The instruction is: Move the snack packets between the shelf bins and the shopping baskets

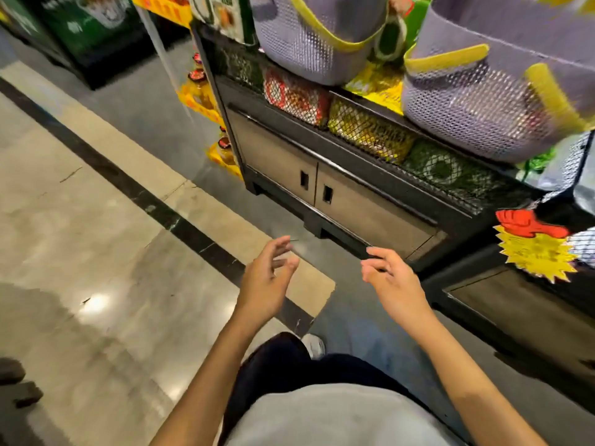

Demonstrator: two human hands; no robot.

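We hold our left hand (267,284) and right hand (394,283) out over the floor, both empty, fingers loosely spread. Farther off, the snack packets (367,132) lie in the mesh shelf bins (240,67), under two shopping baskets (309,43) standing on top.

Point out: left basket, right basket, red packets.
left basket (289,54): head view, on its mesh front wall.
right basket (476,123): head view, on its mesh front wall.
red packets (294,96): head view, on the packet front.

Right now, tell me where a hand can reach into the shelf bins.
Open gap between the left basket and the right basket, above the yellow packets. Elsewhere the baskets cover the bins, and the mesh front blocks entry.
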